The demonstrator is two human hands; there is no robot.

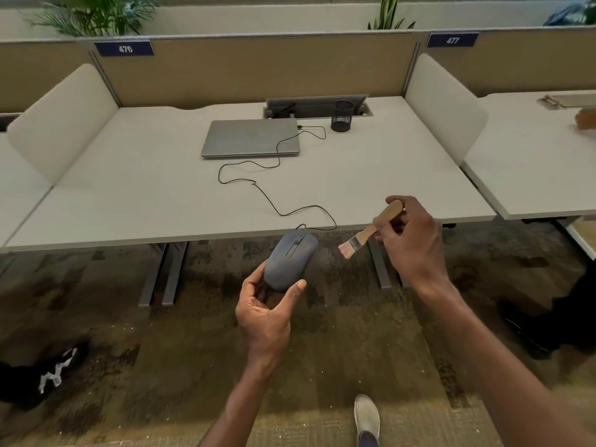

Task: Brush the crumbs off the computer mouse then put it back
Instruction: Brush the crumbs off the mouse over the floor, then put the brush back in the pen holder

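Note:
My left hand [266, 312] holds a grey wired computer mouse [290, 259] by its rear end, out past the front edge of the white desk [145, 188] and above the carpet. Its black cable [267, 195] runs back across the desk to the closed laptop [251, 138]. My right hand [412, 240] grips the wooden handle of a small paintbrush [371, 232]. The bristles point down and left, a short gap to the right of the mouse and not touching it.
A black mesh pen cup [343, 117] stands behind the laptop by the cable port. White side dividers [445, 104] flank the desk. Below are desk legs [171, 272], speckled carpet, a dark bag [42, 372] at left and my shoe [367, 417].

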